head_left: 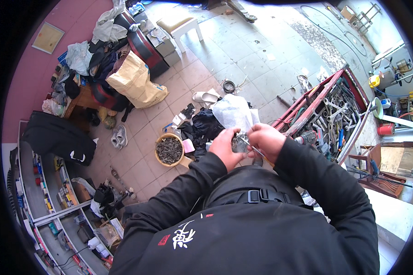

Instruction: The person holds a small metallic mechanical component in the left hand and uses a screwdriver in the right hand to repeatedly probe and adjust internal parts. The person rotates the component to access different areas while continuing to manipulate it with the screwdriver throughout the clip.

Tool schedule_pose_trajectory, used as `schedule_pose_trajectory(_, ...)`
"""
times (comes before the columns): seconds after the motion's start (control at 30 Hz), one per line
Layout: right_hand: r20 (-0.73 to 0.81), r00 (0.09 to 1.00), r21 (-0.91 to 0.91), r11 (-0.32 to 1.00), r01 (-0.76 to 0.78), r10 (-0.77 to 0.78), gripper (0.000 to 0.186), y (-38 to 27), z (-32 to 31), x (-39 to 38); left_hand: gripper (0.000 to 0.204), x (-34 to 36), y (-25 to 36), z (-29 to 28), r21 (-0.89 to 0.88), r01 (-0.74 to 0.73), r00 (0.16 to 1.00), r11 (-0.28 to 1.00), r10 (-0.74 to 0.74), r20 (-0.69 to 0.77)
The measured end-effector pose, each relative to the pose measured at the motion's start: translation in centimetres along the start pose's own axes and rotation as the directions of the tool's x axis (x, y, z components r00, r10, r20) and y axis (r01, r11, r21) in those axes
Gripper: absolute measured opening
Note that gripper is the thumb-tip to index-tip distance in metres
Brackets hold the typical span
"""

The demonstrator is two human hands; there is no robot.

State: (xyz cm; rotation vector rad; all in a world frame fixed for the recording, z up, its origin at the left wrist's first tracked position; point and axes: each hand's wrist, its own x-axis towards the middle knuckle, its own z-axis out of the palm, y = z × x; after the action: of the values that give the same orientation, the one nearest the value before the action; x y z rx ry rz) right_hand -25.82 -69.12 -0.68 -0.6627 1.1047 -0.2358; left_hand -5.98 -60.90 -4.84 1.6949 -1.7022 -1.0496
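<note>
In front of my waist my two hands are close together. My left hand [227, 149] grips a small silvery metal part [239, 144] between thumb and fingers; its exact kind is too small to tell. My right hand [267, 142] is closed round a thin metal tool [255, 149] that looks like a screwdriver, its shaft reaching toward the part. A bit of orange shows below that hand. Just beyond my hands lie a white plastic bag [231, 111] and a black bag [207, 126] on the tiled floor.
A tub of dark bolts [170, 150] stands left of my hands. To the right is a red tool chest [307, 107] full of wrenches. A big paper sack [137, 82], white shoes [205, 97] and a black round dish [228, 86] lie farther off. Shelves [55, 215] line the left.
</note>
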Motion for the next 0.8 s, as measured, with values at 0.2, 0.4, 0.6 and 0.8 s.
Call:
schedule_pose_trajectory(0.2, -0.128, 0.987, 0.141, 0.983, 0.117, -0.099, 0.022, -1.6, 3.0, 5.4, 0.084, 5.8, -2.5, -4.1, 0.097, -0.054, 0.997, 0.994, 0.059, -0.050)
schedule_pose_trajectory(0.4, -0.135, 0.952, 0.424, 0.853, 0.306, -0.274, 0.019, -0.4, 3.7, 6.7, 0.077, 7.8, -2.5, -7.0, 0.146, -0.102, 0.995, 0.984, 0.097, 0.040)
schedule_pose_trajectory(0.6, -0.022, 0.902, 0.487, 0.784, 0.386, -0.431, 0.026, 0.9, 2.8, 4.3, 0.073, 7.8, -0.4, -8.0, 0.149, -0.182, 0.983, 0.972, 0.180, 0.026)
schedule_pose_trajectory(0.8, 0.243, 0.935, -0.636, 0.685, 0.354, -0.258, 0.036, 4.1, -1.1, -3.9, 0.074, 5.8, -0.8, -9.6, 0.177, -0.156, 0.983, 0.972, 0.170, -0.067)
